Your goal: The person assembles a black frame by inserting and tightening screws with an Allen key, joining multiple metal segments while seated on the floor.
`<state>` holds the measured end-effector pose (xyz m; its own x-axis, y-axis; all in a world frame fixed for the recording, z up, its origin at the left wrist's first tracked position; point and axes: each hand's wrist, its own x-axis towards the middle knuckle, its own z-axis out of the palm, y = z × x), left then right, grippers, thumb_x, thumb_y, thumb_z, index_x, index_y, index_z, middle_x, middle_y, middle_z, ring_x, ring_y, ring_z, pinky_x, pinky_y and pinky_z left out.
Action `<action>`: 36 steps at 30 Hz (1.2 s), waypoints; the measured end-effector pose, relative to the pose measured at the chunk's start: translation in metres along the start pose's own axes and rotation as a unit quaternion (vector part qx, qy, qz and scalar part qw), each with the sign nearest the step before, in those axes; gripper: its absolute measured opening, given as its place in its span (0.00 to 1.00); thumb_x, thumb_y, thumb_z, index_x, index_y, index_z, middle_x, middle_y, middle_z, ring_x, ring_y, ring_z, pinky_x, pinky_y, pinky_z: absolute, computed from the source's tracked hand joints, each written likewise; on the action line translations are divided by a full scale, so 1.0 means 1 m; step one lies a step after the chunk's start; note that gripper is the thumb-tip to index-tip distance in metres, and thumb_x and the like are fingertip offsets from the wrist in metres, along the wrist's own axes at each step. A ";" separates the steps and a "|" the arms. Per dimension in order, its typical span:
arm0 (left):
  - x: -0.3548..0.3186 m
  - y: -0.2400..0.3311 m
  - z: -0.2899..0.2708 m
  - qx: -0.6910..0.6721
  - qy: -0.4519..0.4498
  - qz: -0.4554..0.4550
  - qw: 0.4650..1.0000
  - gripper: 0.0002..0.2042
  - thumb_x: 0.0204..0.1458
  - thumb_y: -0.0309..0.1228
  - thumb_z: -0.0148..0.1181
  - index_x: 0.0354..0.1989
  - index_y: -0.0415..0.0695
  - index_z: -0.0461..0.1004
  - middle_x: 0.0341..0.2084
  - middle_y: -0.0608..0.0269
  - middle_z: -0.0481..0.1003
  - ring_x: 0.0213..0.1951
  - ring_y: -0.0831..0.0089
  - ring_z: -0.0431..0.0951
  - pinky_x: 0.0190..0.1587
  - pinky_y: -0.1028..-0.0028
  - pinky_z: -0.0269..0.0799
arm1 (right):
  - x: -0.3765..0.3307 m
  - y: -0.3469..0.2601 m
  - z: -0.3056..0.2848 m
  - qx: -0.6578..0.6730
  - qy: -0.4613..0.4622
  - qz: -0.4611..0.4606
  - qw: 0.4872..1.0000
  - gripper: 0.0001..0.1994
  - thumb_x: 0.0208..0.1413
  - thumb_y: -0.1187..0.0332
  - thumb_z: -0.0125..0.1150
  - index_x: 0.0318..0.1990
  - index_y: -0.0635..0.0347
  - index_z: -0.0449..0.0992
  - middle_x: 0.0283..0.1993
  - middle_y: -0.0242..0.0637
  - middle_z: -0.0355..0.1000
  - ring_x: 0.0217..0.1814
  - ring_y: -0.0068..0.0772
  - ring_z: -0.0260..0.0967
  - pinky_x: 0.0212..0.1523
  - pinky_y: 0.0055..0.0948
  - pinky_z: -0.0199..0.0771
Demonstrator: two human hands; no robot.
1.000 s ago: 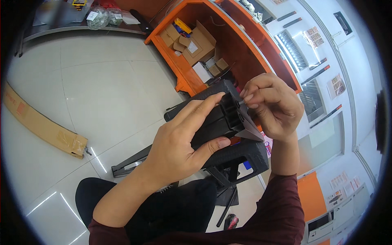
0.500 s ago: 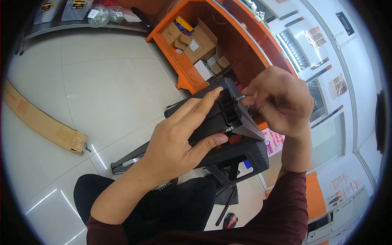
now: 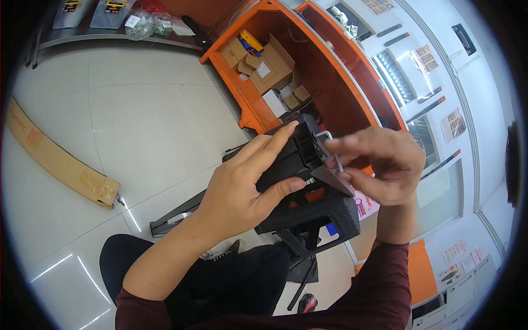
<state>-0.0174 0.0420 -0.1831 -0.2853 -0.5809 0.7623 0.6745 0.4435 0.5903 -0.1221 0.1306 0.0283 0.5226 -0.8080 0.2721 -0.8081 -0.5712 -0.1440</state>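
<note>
My left hand (image 3: 234, 176) is wrapped over a long black part with a hollow, ribbed end (image 3: 301, 147), thumb on the near side and fingers along the far side. The part lies across a black textured support with cut-out openings (image 3: 344, 214). To its right, my right hand (image 3: 388, 165) pinches the long arm of a bent silver hex key (image 3: 339, 163) between thumb and fingers. The key's short arm reaches the edge of the hollow end; whether its tip sits in a screw is hidden. A pointed grey flap (image 3: 333, 180) sticks out below that end.
A long cardboard box (image 3: 60, 159) lies on the tiled floor at left. Ahead stands an orange cabinet (image 3: 242, 102) with open cartons (image 3: 272, 69) inside. A dark bench (image 3: 118, 34) with plastic bags is at far left. A black rod (image 3: 302, 283) is near my legs.
My right hand has lowered and turned, and the bent hex key now shows along its length. My left hand keeps its hold on the black part. The view has shifted slightly.
</note>
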 end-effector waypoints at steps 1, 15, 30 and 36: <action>0.000 -0.001 0.001 0.005 0.000 0.008 1.000 0.36 0.57 0.41 0.67 0.70 0.38 0.61 0.47 0.49 0.76 0.44 0.59 0.80 0.46 0.68 0.74 | 0.000 0.003 -0.005 -0.049 -0.033 -0.044 0.997 0.15 0.46 0.88 0.67 0.44 0.74 0.81 0.34 0.44 0.81 0.36 0.34 0.82 0.40 0.28 0.83; -0.001 0.002 0.003 0.000 -0.004 0.006 1.000 0.35 0.55 0.34 0.70 0.68 0.32 0.62 0.47 0.47 0.75 0.48 0.60 0.77 0.55 0.69 0.70 | 0.060 0.021 0.006 -0.025 -0.026 0.284 0.958 0.12 0.52 0.64 0.77 0.34 0.65 0.86 0.22 0.31 0.77 0.19 0.16 0.68 0.21 0.16 0.65; 0.000 -0.002 0.004 0.048 0.017 0.004 0.999 0.33 0.57 0.34 0.68 0.67 0.31 0.62 0.47 0.46 0.75 0.48 0.62 0.77 0.53 0.70 0.71 | -0.025 0.011 0.013 -0.225 0.012 0.031 0.974 0.06 0.53 0.72 0.70 0.33 0.62 0.78 0.31 0.39 0.71 0.29 0.38 0.70 0.31 0.33 0.69; -0.002 -0.001 0.006 0.053 0.005 0.008 0.999 0.34 0.56 0.35 0.69 0.67 0.30 0.62 0.49 0.43 0.75 0.50 0.59 0.78 0.55 0.69 0.71 | -0.006 0.013 0.013 -0.286 -0.002 -0.122 0.950 0.11 0.48 0.71 0.74 0.37 0.60 0.77 0.31 0.37 0.71 0.28 0.36 0.69 0.30 0.30 0.68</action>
<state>-0.0216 0.0466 -0.1836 -0.2667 -0.5798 0.7699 0.6037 0.5222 0.6024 -0.1321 0.1263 0.0128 0.7138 -0.6624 0.2272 -0.6775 -0.5711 0.4636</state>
